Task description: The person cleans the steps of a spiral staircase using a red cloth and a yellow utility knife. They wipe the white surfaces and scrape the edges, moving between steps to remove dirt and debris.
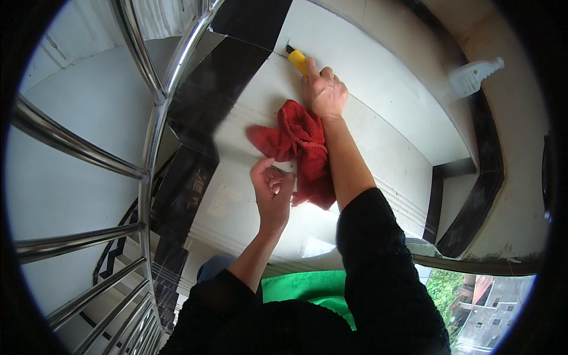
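Note:
My right hand (327, 91) grips the yellow handle of a scraper-like tool (297, 61), whose dark tip lies against the white stair tile near a small bluish mark. Below that hand, a crumpled red cloth (306, 151) rests on the tile, beside my right forearm. My left hand (273, 182) is raised at the cloth's lower left, fingers curled and thumb apart from the index finger. Whether something thin lies between those fingers cannot be told.
A stainless steel railing (145, 195) runs down the left side. Black tile edging (222, 75) borders the pale steps (248, 93). At the upper right stands a translucent white bottle (471, 79) with a label. An opening at lower right shows buildings and greenery outside.

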A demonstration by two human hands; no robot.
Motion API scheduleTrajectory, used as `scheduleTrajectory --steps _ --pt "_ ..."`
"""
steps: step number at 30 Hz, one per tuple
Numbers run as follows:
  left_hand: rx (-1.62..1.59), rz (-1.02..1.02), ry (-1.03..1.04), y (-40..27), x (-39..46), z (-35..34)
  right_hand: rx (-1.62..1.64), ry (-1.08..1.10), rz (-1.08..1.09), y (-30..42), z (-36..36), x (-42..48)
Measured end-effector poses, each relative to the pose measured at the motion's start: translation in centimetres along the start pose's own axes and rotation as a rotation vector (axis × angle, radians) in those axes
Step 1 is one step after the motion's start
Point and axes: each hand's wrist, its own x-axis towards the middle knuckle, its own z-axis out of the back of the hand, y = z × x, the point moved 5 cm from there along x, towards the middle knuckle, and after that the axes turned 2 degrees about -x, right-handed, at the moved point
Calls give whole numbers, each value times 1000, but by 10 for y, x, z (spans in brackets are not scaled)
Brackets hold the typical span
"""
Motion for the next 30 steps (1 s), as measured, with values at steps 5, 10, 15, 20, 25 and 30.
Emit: scheduleTrajectory --steps 5,10,15,20,25,30 --pt "-5 1 0 -1 0 -2 -10 1 -28 -1 1 0" --pt "-11 29 -5 -1 0 -2 44 -26 -63 1 5 3" --pt "25 15 -4 0 2 0 66 -149 50 -3 8 -3" --pt "-1 42 -28 3 0 1 -4 -60 13 -3 4 -1" --pt "-24 40 -16 1 0 -1 12 -42 -6 -1 7 2" --pt "-5 29 -18 0 0 -1 35 -36 -10 -3 5 2"
